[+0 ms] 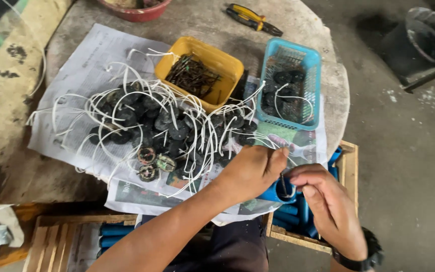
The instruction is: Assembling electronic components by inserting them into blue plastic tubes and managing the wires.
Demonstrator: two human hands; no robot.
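The left hand (251,171) pinches a thin dark pin (283,184) with its fingers tight together, tip pointing down into a blue tube (278,192). The right hand (323,201) curls around that tube, fingers closed on it, so the open end stays up and steady. The tube sits just past the table (298,30) edge, above a wooden crate (348,166) of more blue tubes, so they are close to grab.

One yellow tub (227,63) holds many dark pins. One blue basket (310,65) holds a few black discs. A big pile of discs with white wires (167,126), too many to count, lies on newspaper (76,75), which keeps the table clean. One pair of pliers (252,19) lies far back. A second crate (56,242) sits lower left.
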